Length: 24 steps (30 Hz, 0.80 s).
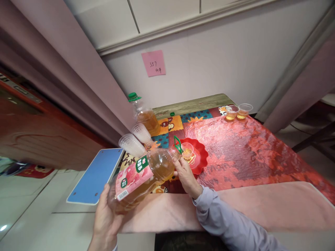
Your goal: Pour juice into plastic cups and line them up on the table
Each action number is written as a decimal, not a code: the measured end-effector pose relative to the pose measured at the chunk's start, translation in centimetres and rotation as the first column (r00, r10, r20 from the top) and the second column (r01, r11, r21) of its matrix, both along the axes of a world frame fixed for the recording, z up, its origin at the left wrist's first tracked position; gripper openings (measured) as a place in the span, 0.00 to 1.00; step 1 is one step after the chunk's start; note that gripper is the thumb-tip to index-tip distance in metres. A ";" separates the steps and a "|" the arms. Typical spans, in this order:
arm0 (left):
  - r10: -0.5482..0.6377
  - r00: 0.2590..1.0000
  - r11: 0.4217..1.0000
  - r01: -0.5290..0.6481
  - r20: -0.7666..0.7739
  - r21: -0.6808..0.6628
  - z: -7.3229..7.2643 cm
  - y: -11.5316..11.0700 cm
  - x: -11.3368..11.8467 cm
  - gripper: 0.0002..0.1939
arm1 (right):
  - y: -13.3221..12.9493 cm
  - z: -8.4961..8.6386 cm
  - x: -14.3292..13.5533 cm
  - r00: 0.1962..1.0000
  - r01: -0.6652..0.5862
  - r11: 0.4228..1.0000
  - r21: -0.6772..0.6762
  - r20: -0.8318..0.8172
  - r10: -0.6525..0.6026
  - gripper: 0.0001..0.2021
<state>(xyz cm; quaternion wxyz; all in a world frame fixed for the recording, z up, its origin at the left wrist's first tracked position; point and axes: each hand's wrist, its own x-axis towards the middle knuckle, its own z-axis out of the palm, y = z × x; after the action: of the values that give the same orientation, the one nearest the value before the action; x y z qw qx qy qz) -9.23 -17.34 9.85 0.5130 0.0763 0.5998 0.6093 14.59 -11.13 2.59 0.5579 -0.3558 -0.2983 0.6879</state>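
Hands work nearest the camera: the left hand (104, 216) grips the base of a tilted tea bottle (141, 179), the right hand (186, 176) steadies its neck over a small cup (187, 151) on the red tray (201, 160). That cup looks partly filled; two filled cups (238, 112) stand at the far desk (191, 104) edge. Red cloth (251, 153) lies open rightward; stacked cups (136, 139) and a second bottle (145, 116) crowd the left.

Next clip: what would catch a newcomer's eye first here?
The large clear plastic bottle of amber drink with a pink label, tipped by the left hand and right hand toward a small clear cup on the red scalloped plate. Behind, a pink sticky note on the wall.
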 end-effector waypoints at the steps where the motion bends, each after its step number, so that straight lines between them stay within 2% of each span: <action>1: 0.002 1.000 1.000 -0.002 -0.008 -0.013 0.1 0.0 0.0 0.30 | 0.0 0.0 0.0 1.000 -0.001 1.000 -0.003 0.002 0.001 0.35; 13: -0.001 1.000 1.000 0.000 -0.031 -0.029 0.1 0.1 0.3 0.26 | 0.0 -0.1 0.3 0.997 -0.008 1.000 -0.009 0.082 0.009 0.33; 24: -0.011 1.000 1.000 0.011 -0.009 -0.007 0.3 0.1 0.4 0.29 | 0.0 -0.2 0.2 0.997 -0.004 1.000 -0.007 0.071 0.004 0.33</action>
<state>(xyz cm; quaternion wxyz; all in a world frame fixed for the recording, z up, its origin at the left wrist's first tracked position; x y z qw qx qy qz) -8.85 -17.27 10.10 0.5137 0.0805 0.6040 0.6040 14.82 -11.14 2.44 0.5444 -0.3812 -0.3163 0.6770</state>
